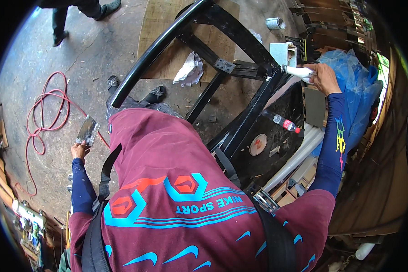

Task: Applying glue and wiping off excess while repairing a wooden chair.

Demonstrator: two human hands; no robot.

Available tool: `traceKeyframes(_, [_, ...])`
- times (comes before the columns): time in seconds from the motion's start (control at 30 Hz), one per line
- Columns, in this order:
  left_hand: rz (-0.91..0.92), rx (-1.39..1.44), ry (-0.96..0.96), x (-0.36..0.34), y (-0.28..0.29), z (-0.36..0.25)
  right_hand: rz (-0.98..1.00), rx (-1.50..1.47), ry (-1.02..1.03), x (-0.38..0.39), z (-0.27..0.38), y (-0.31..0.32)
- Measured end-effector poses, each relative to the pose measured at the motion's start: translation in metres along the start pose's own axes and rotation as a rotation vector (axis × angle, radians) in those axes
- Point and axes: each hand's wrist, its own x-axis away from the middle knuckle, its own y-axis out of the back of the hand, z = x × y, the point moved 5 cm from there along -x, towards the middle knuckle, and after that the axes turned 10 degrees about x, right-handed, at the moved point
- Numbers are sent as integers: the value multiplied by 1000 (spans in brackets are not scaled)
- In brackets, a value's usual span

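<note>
Gripping a flat scraper [88, 130], the left hand [80, 150] hung above the floor [88, 59]; the right hand [325, 78] clasped a white tube-like thing [299, 72] beside the black frame [248, 113].

Maroon shirt [167, 158]: blue lettering [208, 205] on chest, upside down, legible. Right of shirt, bottle [286, 123]: reddish label, print too small to read.

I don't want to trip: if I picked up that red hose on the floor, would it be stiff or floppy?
The red hose is probably bendy, since it lies in curves and loops. It looks thin, so one loop might feel light. Its loops cross on the floor, so a tug may tangle it.
</note>
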Motion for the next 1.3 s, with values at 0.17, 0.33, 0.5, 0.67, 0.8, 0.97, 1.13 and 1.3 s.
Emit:
traceKeyframes(0.17, [-29, 39, -9, -3, 1, 1, -11, 35, 6, -6, 3, -2])
traceKeyframes(0.33, [-11, 34, -7, -7, -2, 5, 22, 80, -5, -2, 7, 6])
traceKeyframes(0.5, [-20, 21, -9, -8, 4, 7, 41, 64, -5, -7, 9, 3])
traceKeyframes(0.67, [24, 6, -8, -14, 1, 10, 28, 118, 20, -9, 9, 3])
traceKeyframes(0.8, [-3, 44, 7, -15, 1, 13, 26, 110, 28, -11, 14, 7])
traceKeyframes(0.97, [6, 32, 6, -14, -5, 14, 71, 114, -2, -10, 17, 10])
traceKeyframes(1.13, [-8, 18, 27, -17, -9, 18, 62, 115, 23, -5, 25, 18])
traceKeyframes(1.3, [20, 9, 13, -28, -15, 16, 90, 128, 25, -2, 29, 21])
